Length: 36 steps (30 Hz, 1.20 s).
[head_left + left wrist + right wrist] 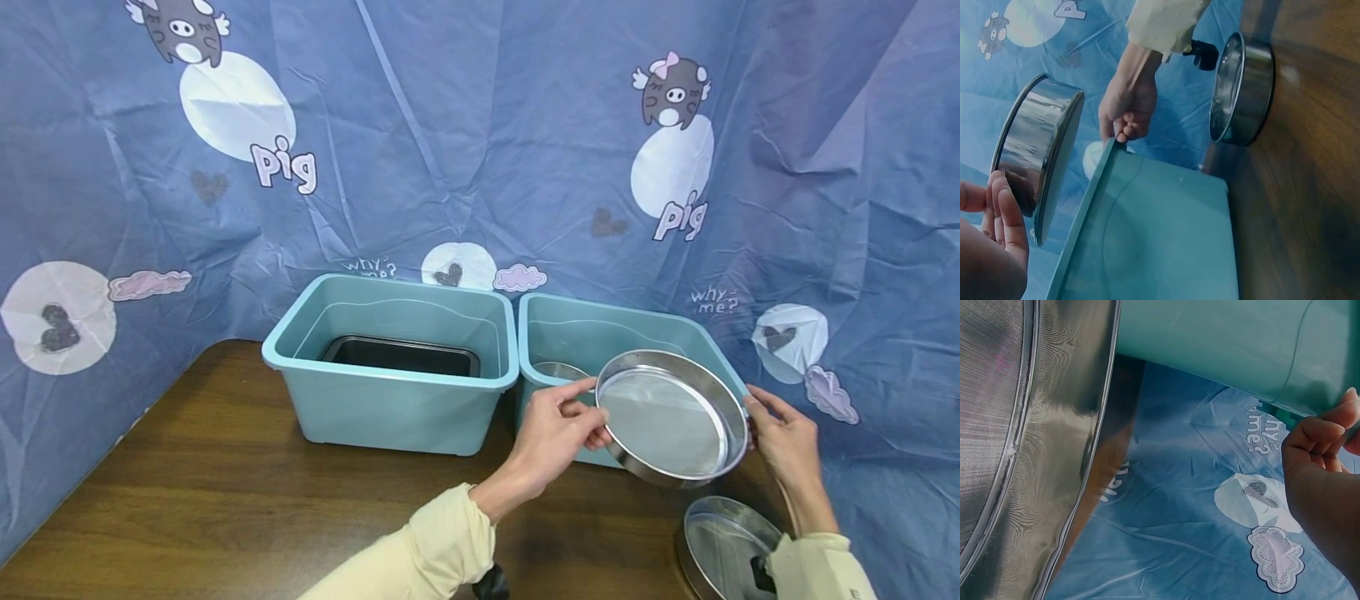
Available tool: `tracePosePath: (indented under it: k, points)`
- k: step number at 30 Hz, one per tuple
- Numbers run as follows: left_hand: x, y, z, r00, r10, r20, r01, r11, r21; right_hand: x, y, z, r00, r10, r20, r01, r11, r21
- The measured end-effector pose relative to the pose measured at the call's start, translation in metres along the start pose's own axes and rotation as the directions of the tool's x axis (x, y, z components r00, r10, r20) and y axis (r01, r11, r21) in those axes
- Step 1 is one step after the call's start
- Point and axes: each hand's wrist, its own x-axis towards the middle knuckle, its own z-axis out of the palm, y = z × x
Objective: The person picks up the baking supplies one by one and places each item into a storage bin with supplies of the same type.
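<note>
My left hand (551, 429) pinches the left edge of a round metal sieve (663, 425), thumb on the rim. The sieve is tilted in the air, fine mesh facing the head camera, in front of the right teal bin (600, 325). In the left wrist view, my right hand (1132, 106) grips that bin's rim at its corner, apart from the raised sieve (1041, 144). The right wrist view also shows my curled fingers (1329, 434) at the teal rim. Below my right forearm another round sieve (731, 546) lies on the table.
A second teal bin (390, 408) stands to the left, close beside the right one, with a black rectangular pan (405, 354) inside. Part of a round metal rim (558, 368) shows inside the right bin. Behind both hangs a blue printed cloth (450, 167). The table (225, 483) is brown wood.
</note>
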Motion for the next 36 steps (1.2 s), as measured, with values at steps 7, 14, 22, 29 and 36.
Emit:
tracePosePath:
  k: [7,14,22,29,36]
  points:
    - [0.010,-0.001,0.003,0.999,0.007,-0.049,-0.008,1.000,-0.030,0.001,0.007,-0.002,0.997,-0.065,0.048,0.056,0.981,0.183]
    - [0.014,-0.002,0.004,0.997,0.001,-0.078,-0.004,0.999,-0.033,0.022,0.039,-0.006,0.989,-0.142,0.034,0.136,0.980,0.147]
    - [0.018,-0.004,0.003,0.995,-0.018,-0.101,0.013,0.999,-0.050,0.005,0.017,-0.003,0.996,-0.086,0.033,0.081,0.988,0.132]
    - [0.024,-0.005,0.004,0.992,-0.014,-0.129,0.006,0.998,-0.061,-0.004,0.002,-0.001,0.999,-0.011,0.039,0.004,0.986,0.165]
    - [0.028,-0.004,0.004,0.990,-0.005,-0.140,0.001,1.000,-0.028,-0.002,0.000,0.001,0.999,-0.008,0.034,0.003,0.988,0.155]
